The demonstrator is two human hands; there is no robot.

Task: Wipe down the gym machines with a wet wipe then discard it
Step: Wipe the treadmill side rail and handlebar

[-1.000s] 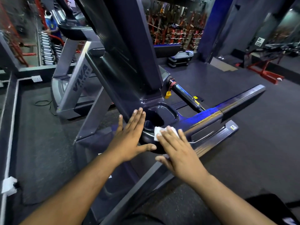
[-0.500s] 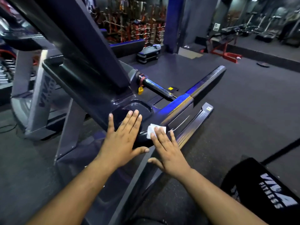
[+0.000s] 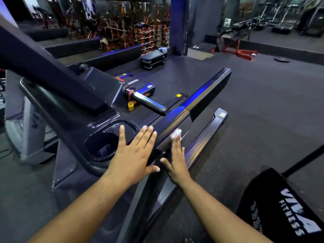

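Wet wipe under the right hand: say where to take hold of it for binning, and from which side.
Judging by this view, pinch the bunched white end of the wet wipe that pokes out past the fingertips of the right hand. Come from above and the handrail's far end: the rest lies pressed flat under straight fingers against the rail's side, offering no edge.

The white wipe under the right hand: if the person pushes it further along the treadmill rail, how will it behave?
The wet wipe looks crumpled, so it is probably floppy and may bunch up. The handrail is glossy, so the wipe should slide easily. The right hand only presses it with straight fingers, so it could slip out.
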